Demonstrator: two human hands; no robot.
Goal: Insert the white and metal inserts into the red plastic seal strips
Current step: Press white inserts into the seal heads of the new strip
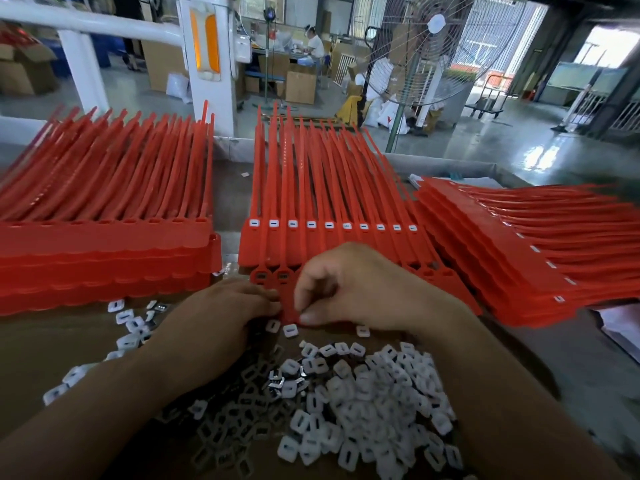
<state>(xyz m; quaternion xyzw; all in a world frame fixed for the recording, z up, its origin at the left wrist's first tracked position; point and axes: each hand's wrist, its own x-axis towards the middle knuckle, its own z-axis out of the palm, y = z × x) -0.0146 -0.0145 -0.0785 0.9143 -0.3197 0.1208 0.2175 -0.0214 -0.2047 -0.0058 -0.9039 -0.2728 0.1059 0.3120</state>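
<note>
White inserts (346,403) lie in a big heap right in front of you on the brown tabletop (52,348). A few shiny metal bits (277,382) are mixed in with them.

Just past the heap, both your hands meet at the near edge of the middle red strips (311,188). Your left hand (221,320) has its fingers curled onto that edge and holds it. Your right hand (360,289) pinches the same edge with thumb and finger. If a small insert sits in that pinch, it is hidden, so I cannot tell.

Higher up, one row of holes (329,225) is already filled with white. Two holes (259,274) beside your fingers look empty. So you seem to be filling the near row now.

Next, I think you need to line an insert up flat over an empty hole and push it straight in. More red stacks wait on the left (104,244) and the right (519,254).
</note>
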